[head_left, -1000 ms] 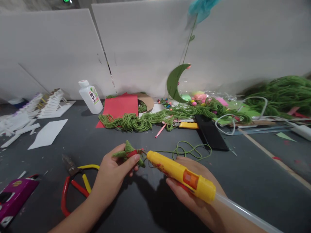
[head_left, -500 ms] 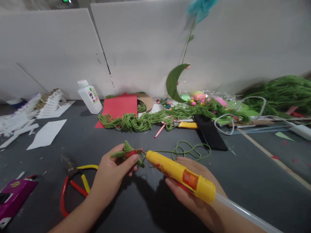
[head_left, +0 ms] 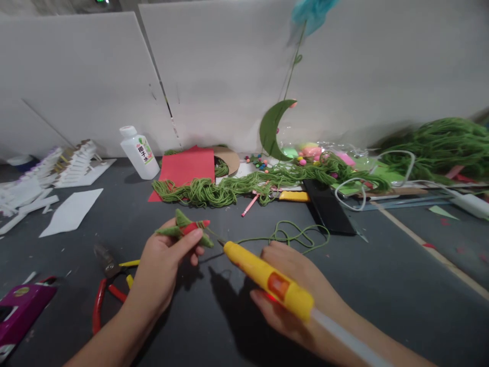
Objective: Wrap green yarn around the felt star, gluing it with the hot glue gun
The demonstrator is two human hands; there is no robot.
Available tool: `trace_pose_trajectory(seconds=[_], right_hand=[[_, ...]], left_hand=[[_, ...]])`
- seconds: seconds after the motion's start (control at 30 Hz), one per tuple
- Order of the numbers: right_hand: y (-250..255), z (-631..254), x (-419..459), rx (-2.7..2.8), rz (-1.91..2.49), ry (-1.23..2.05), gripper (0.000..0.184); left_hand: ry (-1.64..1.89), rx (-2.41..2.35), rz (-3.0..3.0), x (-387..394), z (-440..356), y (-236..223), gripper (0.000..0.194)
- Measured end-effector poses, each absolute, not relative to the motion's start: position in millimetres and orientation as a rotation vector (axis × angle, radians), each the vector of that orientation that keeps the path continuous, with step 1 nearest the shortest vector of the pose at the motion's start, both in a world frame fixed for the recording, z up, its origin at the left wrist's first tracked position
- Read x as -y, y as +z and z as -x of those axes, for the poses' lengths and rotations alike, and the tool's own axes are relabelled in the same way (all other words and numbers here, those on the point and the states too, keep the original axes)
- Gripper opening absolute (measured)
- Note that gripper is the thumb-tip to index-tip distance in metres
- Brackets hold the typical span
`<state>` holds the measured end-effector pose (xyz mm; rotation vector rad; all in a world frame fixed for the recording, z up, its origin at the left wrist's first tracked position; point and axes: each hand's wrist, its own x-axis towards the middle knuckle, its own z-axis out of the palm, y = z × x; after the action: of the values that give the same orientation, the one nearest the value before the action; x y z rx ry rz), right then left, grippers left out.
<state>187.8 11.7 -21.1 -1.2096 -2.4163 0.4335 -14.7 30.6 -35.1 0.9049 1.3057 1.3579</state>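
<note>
Pinched between the thumb and fingers of my left hand (head_left: 166,260) is a green star (head_left: 183,220) wrapped in yarn, with a red part on the arm that points right. My right hand (head_left: 294,285) grips a yellow hot glue gun (head_left: 260,267), its fingers partly hidden under the body. A clear glue stick (head_left: 344,336) sticks out of its back end. The dark nozzle tip points at the star and stands a little apart from it. A loose green yarn strand (head_left: 294,234) runs from near the nozzle to loops on the table.
Pliers (head_left: 109,267) with red and yellow handles lie beside my left forearm. A purple box-like object (head_left: 25,311) sits at far left. Across the back are a white bottle (head_left: 140,153), red paper (head_left: 187,167), bundled green yarn (head_left: 206,192), a yellow-handled cutter (head_left: 294,196) and a black flat object (head_left: 330,209).
My left hand has moved left and slightly up with the star, and the glue gun's nozzle has come away from it. The gun has shifted slightly left. The view has drifted a little.
</note>
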Motion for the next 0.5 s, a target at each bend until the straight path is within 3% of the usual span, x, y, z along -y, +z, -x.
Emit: trace_pose_trajectory(seconds=[0.13,0.33,0.5], right_hand=[[-32,-183,-10,2.617,1.152,0.530,0.011],[-40,-187,-19,2.708,1.178,0.483,0.023],[-27,-194,-20,2.257,1.130,0.893,0.034]], left_hand=[[1.421,-1.258,-0.775,-41,22,-37,0.015],[1.272,-1.166,-0.769,-33,15,-34,0.015],[1.059,-1.030,-0.788,-16,0,-30,0.011]])
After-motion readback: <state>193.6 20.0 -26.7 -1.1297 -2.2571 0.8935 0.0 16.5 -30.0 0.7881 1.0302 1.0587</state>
